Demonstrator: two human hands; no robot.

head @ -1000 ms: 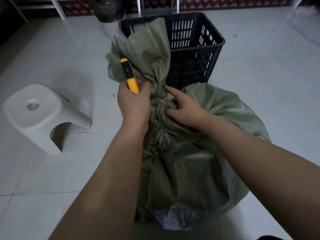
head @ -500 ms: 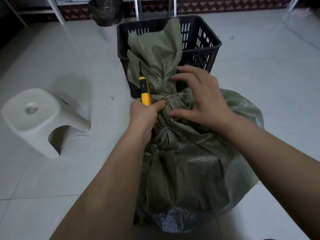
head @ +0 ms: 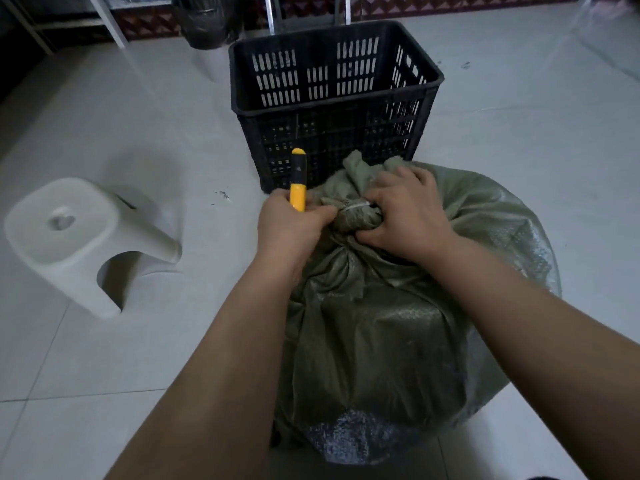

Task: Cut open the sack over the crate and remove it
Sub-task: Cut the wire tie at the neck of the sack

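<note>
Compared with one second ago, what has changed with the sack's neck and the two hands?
The sack neck, which stood up in front of the crate, is now folded down. The right hand moved over it and grips it beside the white tie. The left hand still holds the yellow knife upright. The stool stayed.

Both forearms extended forward, left hand [head: 289,227] fisted, right hand [head: 407,216] clenched, palm down.
</note>
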